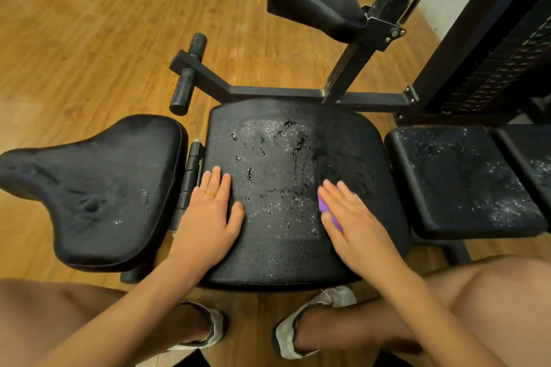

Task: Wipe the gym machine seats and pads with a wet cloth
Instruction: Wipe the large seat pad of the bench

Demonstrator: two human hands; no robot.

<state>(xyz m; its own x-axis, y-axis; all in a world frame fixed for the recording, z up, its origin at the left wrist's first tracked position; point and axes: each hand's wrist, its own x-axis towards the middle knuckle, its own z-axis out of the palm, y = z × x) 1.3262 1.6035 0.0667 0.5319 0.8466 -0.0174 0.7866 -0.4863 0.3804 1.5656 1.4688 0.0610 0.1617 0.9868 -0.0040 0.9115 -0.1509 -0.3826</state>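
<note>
My right hand (354,217) pressed flat on the purple cloth (325,205) on the middle seat (286,259); my left hand (208,211) lay open, empty, bracing the seat's edge. The cloth seemed small, mostly hidden, so firm overlapping strokes suited the droplets (278,209).

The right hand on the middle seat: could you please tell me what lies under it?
A purple cloth lies under the right hand, pressed flat against the black seat. Only a strip shows along the hand's edge. The rest is covered, so its shape cannot be seen.
</note>
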